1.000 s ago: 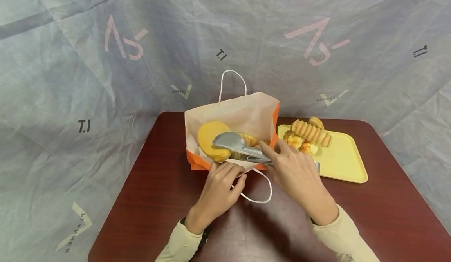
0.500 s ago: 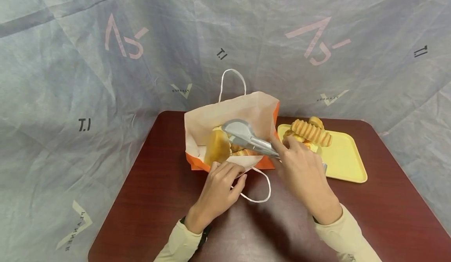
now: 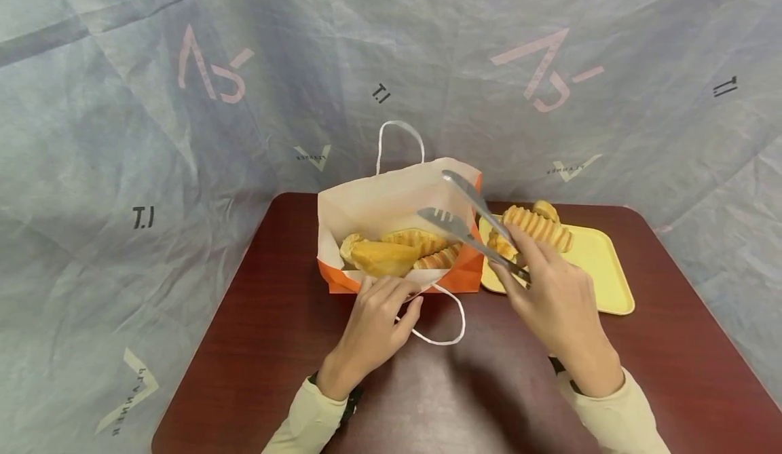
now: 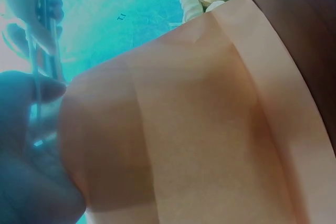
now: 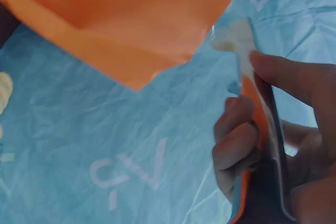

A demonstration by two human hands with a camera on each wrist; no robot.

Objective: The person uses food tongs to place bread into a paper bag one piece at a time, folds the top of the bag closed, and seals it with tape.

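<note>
Near the middle of the table, an orange-and-white paper bag [image 3: 379, 210] stands with its mouth open. Inside lie a smooth yellow bread [image 3: 385, 257], a patterned bread [image 3: 415, 239] behind it and a ridged bread [image 3: 441, 257] to the right. My left hand [image 3: 375, 325] pinches the near rim, beside the front white handle [image 3: 459, 311]. Metal tongs [image 3: 449, 223] are held in my right hand [image 3: 559, 298], their arms spread and nothing between the tips, over the bag's right side. In the right wrist view, fingers and thumb wrap the tongs [image 5: 260, 124].
Right of the bag is a yellow tray [image 3: 601, 271]. Piled on its left part are a ridged bread roll [image 3: 537, 229], a small round bread [image 3: 546, 210] and a golden bread [image 3: 499, 245]. Grey printed sheeting [image 3: 342, 67] hangs behind the dark red table [image 3: 256, 345].
The smooth yellow bread has dropped from the tongs into the bag. My right hand has drawn the tongs up and right, their arms now spread. The left hand stays at the rim.
</note>
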